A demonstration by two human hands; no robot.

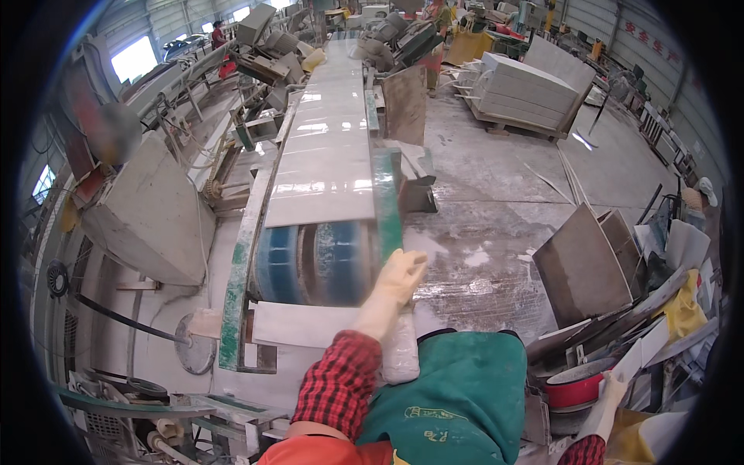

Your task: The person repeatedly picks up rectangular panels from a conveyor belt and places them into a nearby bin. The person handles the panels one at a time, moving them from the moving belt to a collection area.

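Observation:
A long, glossy pale slab (325, 163) lies on a conveyor, with its near edge just beyond the blue belts (314, 263). My left hand (401, 273), in a cream glove, is at the near end of the green side rail (387, 201). Its fingers are curled, and what lies under them is hidden. A pale flat piece (287, 323) sits below the belts. Far to the right, my gloved right hand (614, 387) is closed on a white flat strip (645, 347), beside a red round tub (577, 384).
Brown boards (585, 267) lean at the right near a yellow cloth (684, 302) and scrap strips. Stacked pale slabs (523, 93) stand farther back. A large pale tapered box (151, 213) is left of the conveyor. Machine motors (380, 50) flank its far end. Other people are in the background.

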